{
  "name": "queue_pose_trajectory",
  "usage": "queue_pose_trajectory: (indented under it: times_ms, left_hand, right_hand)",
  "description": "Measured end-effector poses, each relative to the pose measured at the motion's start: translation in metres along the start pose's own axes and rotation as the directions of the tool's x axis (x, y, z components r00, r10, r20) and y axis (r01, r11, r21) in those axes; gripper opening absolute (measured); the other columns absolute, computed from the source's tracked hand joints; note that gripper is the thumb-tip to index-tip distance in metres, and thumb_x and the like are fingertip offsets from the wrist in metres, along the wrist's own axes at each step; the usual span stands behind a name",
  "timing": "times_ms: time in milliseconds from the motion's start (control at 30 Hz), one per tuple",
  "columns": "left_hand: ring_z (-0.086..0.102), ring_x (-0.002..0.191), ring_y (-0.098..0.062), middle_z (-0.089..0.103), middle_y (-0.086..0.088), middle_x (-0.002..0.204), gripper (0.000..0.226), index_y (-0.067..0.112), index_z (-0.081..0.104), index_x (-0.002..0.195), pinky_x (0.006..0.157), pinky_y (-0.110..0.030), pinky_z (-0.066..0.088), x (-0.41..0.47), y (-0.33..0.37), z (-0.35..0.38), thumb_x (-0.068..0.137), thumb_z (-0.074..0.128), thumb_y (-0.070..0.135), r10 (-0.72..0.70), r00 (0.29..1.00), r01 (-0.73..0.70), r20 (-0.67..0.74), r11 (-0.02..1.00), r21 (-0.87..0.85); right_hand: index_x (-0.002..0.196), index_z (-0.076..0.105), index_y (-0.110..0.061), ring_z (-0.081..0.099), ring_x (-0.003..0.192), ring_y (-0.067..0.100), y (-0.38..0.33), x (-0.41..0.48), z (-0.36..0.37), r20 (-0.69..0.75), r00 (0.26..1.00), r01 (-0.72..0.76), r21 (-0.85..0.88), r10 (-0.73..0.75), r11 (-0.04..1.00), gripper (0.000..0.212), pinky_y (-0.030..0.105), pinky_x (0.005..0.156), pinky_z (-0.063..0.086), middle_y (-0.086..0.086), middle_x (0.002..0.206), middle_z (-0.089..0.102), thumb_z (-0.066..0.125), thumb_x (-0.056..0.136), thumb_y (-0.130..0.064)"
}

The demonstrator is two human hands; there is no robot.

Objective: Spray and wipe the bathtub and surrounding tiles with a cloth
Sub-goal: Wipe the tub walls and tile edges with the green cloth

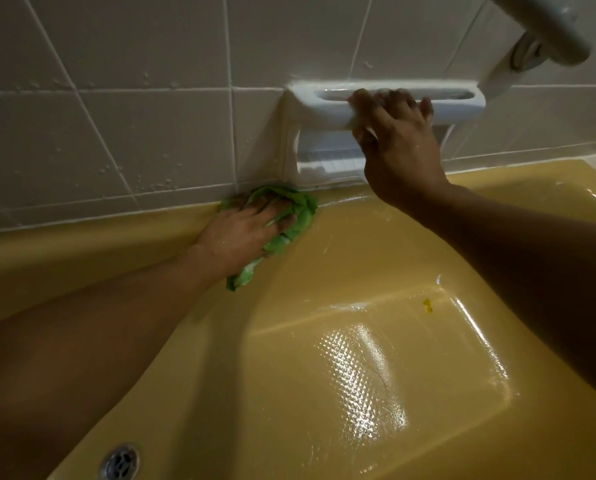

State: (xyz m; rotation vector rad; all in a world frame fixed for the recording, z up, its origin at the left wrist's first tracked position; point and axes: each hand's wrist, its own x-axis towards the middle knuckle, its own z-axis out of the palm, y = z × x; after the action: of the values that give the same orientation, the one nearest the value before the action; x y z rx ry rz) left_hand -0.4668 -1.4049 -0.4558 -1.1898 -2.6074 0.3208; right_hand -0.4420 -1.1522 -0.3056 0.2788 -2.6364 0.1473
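Observation:
A yellow bathtub (341, 258) fills the lower view, its floor wet and shiny. My left hand (241, 230) presses a crumpled green cloth (289, 223) with flat fingers against the tub's far rim, right where it meets the grey wall tiles (123, 126). My right hand (393, 133) grips the bar of a white ceramic soap holder (324, 109) set in the wall, fingers curled over its top. No spray bottle is in view.
A metal drain (120, 462) sits in the tub at the lower left. A grey grab rail (546, 32) juts out at the top right. Droplets speckle the tiles. A small yellow speck (427, 305) lies on the tub floor.

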Motion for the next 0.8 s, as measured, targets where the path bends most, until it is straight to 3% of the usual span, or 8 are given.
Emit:
queue_pose_trajectory:
  times_ms: [300, 433, 567, 700, 800]
  left_hand:
    - [0.042, 0.142, -0.034, 0.043, -0.008, 0.156, 0.097, 0.023, 0.043, 0.154, 0.113, -0.053, 0.037, -0.026, -0.012, 0.000, 0.071, 0.083, 0.054, -0.023, 0.999, 0.024, 0.042, 1.000, -0.016]
    - [0.041, 0.144, -0.034, 0.042, -0.007, 0.158, 0.086, 0.024, 0.044, 0.153, 0.115, -0.054, 0.034, -0.011, -0.002, -0.003, 0.080, 0.076, 0.053, -0.030, 0.998, 0.031, 0.059, 0.999, -0.019]
    - [0.027, 0.151, -0.030, 0.024, -0.001, 0.168, 0.076, 0.031, 0.028, 0.160, 0.118, -0.049, 0.031, 0.019, 0.015, -0.008, 0.094, 0.057, 0.057, -0.030, 0.996, 0.032, 0.082, 0.999, -0.032]
    - [0.045, 0.141, -0.032, 0.045, -0.005, 0.157, 0.072, 0.025, 0.049, 0.150, 0.113, -0.050, 0.038, 0.001, 0.004, -0.011, 0.086, 0.070, 0.051, 0.004, 1.000, -0.003, 0.026, 1.000, -0.029]
    - [0.047, 0.140, -0.034, 0.049, -0.009, 0.154, 0.078, 0.023, 0.051, 0.149, 0.114, -0.052, 0.036, -0.039, -0.017, -0.009, 0.080, 0.075, 0.051, -0.007, 1.000, 0.007, 0.030, 1.000, 0.023]
  right_hand:
    - [0.142, 0.045, -0.025, 0.036, 0.138, 0.029, 0.001, 0.000, 0.002, 0.005, 1.000, -0.003, 0.011, 0.003, 1.000, 0.038, 0.058, 0.121, 0.015, 0.009, 0.137, 0.050, 0.043, 0.103, -0.024]
    - [0.145, 0.042, -0.026, 0.034, 0.141, 0.029, 0.001, 0.000, 0.005, 0.010, 1.000, -0.021, 0.010, 0.021, 1.000, 0.041, 0.060, 0.122, 0.013, 0.009, 0.141, 0.049, 0.041, 0.104, -0.027]
    - [0.145, 0.043, -0.025, 0.035, 0.140, 0.029, 0.003, 0.001, 0.004, 0.007, 1.000, -0.014, 0.007, 0.014, 1.000, 0.042, 0.060, 0.121, 0.015, 0.009, 0.140, 0.050, 0.040, 0.104, -0.028]
    - [0.143, 0.042, -0.026, 0.036, 0.139, 0.031, 0.004, 0.000, 0.003, 0.005, 1.000, -0.013, -0.011, 0.013, 1.000, 0.040, 0.060, 0.120, 0.016, 0.009, 0.140, 0.051, 0.041, 0.103, -0.029]
    - [0.144, 0.041, -0.026, 0.033, 0.142, 0.031, 0.001, -0.002, 0.000, 0.023, 1.000, -0.021, -0.003, 0.021, 1.000, 0.039, 0.059, 0.122, 0.013, 0.011, 0.143, 0.048, 0.043, 0.104, -0.026]
